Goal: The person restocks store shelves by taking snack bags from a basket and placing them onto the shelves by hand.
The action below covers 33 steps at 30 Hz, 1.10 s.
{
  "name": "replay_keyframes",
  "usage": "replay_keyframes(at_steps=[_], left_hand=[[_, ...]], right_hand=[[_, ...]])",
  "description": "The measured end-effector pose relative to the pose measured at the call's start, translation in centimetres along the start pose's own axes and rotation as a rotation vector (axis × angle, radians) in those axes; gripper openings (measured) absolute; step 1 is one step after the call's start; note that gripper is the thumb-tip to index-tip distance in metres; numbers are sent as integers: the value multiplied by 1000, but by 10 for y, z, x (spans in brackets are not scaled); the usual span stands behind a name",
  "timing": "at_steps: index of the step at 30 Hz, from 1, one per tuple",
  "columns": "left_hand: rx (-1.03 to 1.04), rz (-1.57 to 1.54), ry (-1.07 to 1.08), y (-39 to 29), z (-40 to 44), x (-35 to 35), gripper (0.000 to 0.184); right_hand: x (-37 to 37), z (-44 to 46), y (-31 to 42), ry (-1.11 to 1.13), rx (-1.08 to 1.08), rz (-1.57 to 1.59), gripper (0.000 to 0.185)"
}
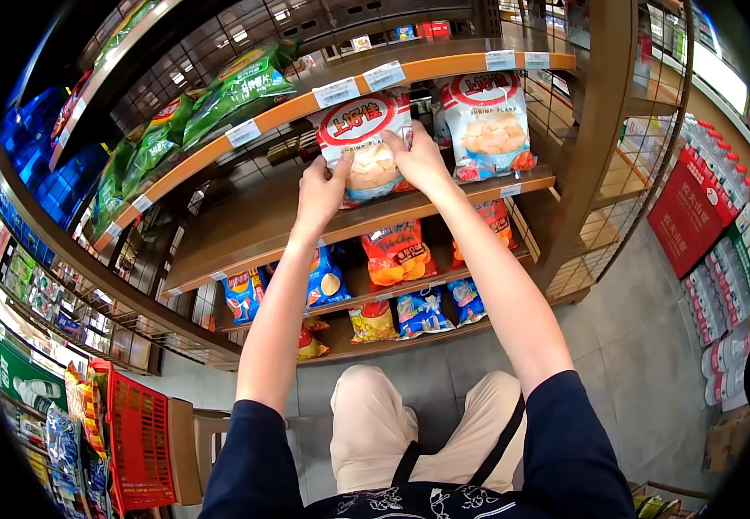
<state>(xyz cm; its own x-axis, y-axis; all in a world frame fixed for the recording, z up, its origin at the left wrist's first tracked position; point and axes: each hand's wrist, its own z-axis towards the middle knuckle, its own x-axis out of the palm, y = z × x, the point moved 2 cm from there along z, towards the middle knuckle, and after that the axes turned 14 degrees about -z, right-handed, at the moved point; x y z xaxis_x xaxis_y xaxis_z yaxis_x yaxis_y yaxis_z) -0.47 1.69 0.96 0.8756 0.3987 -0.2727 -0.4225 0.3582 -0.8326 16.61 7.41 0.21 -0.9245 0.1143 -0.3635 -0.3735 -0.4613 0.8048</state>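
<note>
Both my hands grip a white and red bag of shrimp flakes [362, 169] at the front of the middle shelf. My left hand [321, 192] is closed on the bag's lower left side, thumb on its face. On the bag's right side, my right hand [420, 160] is closed the same way, with the thumb in front and the other fingers partly hidden. The bag stands roughly upright, its lower edge near the shelf's front edge. Beside it to the right stands a second bag of shrimp flakes [487, 130], apart from my hands.
Green snack bags [241, 91] lie on the shelf above, left. Below are orange chip bags [398, 255] and blue bags [422, 313]. A red basket [140, 441] holding snack bags stands at lower left. Bottled water packs [712, 320] and a red carton [690, 212] stand at right.
</note>
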Motion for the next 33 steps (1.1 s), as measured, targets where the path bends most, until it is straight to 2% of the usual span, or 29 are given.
replay_keyframes(at_steps=[3, 7, 9, 11, 14, 16, 17, 19, 24, 33], left_hand=[[49, 2, -15, -1, -5, 0, 45], [41, -64, 13, -17, -20, 2, 44], [-56, -131, 11, -23, -24, 3, 45], [-94, -140, 22, -23, -29, 2, 46], [6, -218, -94, -9, -37, 0, 45], [192, -110, -118, -5, -42, -6, 43], [194, -112, -119, -1, -44, -5, 43], [94, 26, 42, 5, -48, -2, 42], [155, 126, 17, 5, -51, 3, 42], [266, 315, -104, 13, -45, 12, 40]], right_hand=[[2, -8, 0, -69, -26, 59, 50], [-10, -29, 16, -111, -36, 7, 59], [-10, -31, 18, -190, -78, 10, 57], [-10, -37, 17, -126, -51, 52, 60], [-2, -46, 3, -122, -154, -110, 75], [3, -50, -3, -52, -120, -270, 84], [5, -49, -6, -62, -126, -322, 86], [4, -50, -5, -84, -163, -330, 85], [6, -50, -8, -128, -237, -326, 84], [18, -46, -15, -174, -228, -381, 80]])
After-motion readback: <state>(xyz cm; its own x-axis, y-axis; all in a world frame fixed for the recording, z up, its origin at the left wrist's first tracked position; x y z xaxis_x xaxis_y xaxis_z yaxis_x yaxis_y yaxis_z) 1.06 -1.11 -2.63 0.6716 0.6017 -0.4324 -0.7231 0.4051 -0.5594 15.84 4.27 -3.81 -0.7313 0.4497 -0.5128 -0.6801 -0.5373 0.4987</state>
